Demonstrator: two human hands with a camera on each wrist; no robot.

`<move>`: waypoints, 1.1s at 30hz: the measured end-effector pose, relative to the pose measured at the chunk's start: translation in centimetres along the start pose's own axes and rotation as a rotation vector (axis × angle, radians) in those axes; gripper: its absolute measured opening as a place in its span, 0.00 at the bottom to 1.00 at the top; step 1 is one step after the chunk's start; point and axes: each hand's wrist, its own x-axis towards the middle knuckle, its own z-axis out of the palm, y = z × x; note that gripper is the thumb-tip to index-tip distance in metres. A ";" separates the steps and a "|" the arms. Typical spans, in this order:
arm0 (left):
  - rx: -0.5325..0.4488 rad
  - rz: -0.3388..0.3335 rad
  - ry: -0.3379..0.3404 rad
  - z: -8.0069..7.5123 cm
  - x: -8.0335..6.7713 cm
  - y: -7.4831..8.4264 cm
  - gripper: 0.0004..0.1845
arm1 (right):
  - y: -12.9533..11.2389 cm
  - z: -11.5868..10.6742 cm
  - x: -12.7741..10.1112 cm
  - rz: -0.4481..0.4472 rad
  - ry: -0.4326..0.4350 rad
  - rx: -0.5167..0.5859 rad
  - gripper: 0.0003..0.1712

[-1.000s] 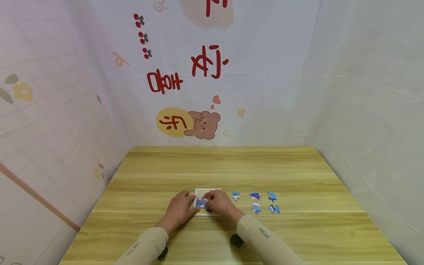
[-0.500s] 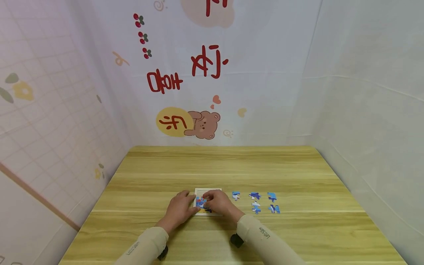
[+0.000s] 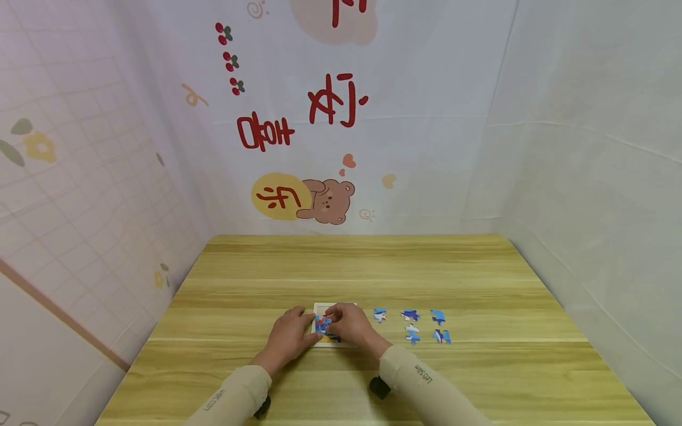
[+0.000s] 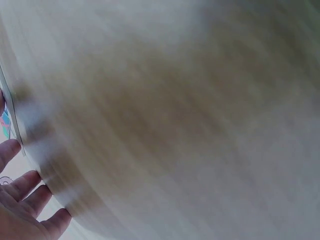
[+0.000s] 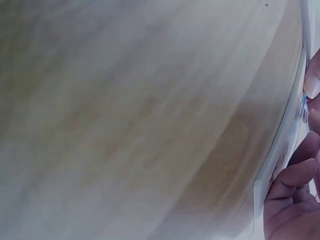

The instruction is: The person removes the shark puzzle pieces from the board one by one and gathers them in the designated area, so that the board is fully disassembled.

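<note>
- Overhead, the head view alone showed the loose puzzle pieces (image 3: 412, 325) lying right of the puzzle tray (image 3: 334, 307), near the bench's (image 3: 373, 266) front.
- Up close, wrist views gave blurred wood and the tray's white edge.
- Left hand (image 3: 290, 334) rested at the tray's left edge, fingers relaxed; right hand (image 3: 351, 326) pressed a blue-red piece; whether it pinched, I couldn't tell.

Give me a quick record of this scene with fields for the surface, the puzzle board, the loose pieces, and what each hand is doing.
surface: wooden table
puzzle board: white tray, partly filled, between both hands
loose pieces: five blue pieces on the table, right of the tray, untouched
left hand: rests at the tray's left edge
right hand: on the tray, fingertips at a piece; grip not clear
backdrop: bear sticker
</note>
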 end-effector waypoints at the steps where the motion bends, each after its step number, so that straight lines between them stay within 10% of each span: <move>1: 0.000 0.002 0.002 0.0 0.0 0.0 0.27 | 0.0 0.0 0.0 -0.004 0.004 0.001 0.17; 33: -0.009 -0.002 0.027 0.3 -0.3 0.0 0.28 | 1.1 -1.7 -1.6 -0.007 0.027 0.080 0.13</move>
